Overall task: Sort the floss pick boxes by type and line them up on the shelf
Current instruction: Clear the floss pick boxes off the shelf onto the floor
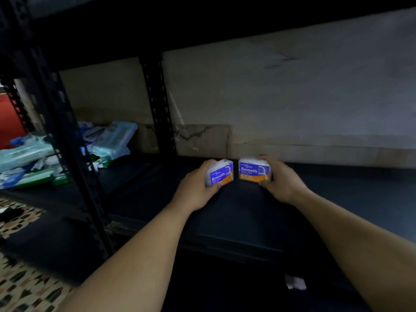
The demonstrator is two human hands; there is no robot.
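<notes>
A single wide-angle camera on my head looks forward and down along both my forearms, close to a dark shelf (236,212) and facing the pale wall (292,97) behind it.

Storeroom: steel shelving (157,104), stacked packets (112,140)
</notes>
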